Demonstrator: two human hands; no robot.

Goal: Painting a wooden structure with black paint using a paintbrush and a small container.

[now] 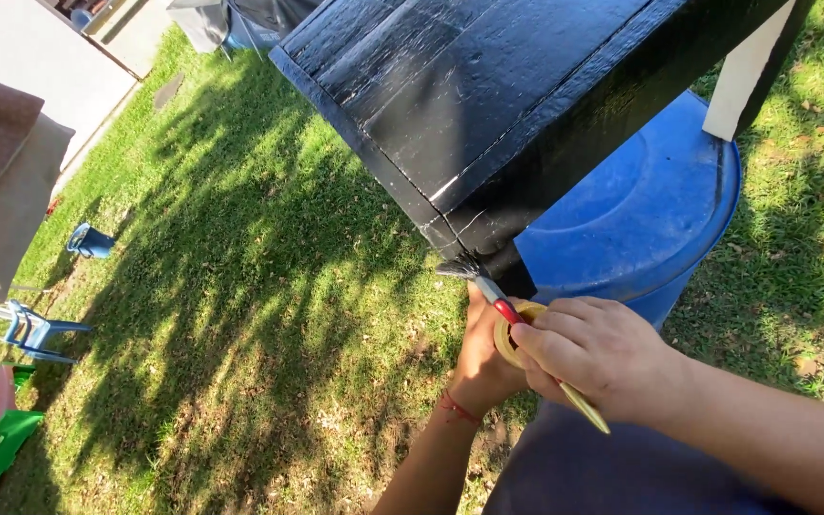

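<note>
Paintbrush (517, 329) in right hand (598, 358) touches black wooden furniture (488, 105) corner.

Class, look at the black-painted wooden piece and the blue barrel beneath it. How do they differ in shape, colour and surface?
The black wooden piece is flat-sided with straight edges and a sharp corner; the blue barrel is round with a curved rim. The wooden piece is glossy black, the barrel matt blue. The wooden piece rests on top, tilted; the barrel stands under it on the grass. Both catch sunlight.
</note>
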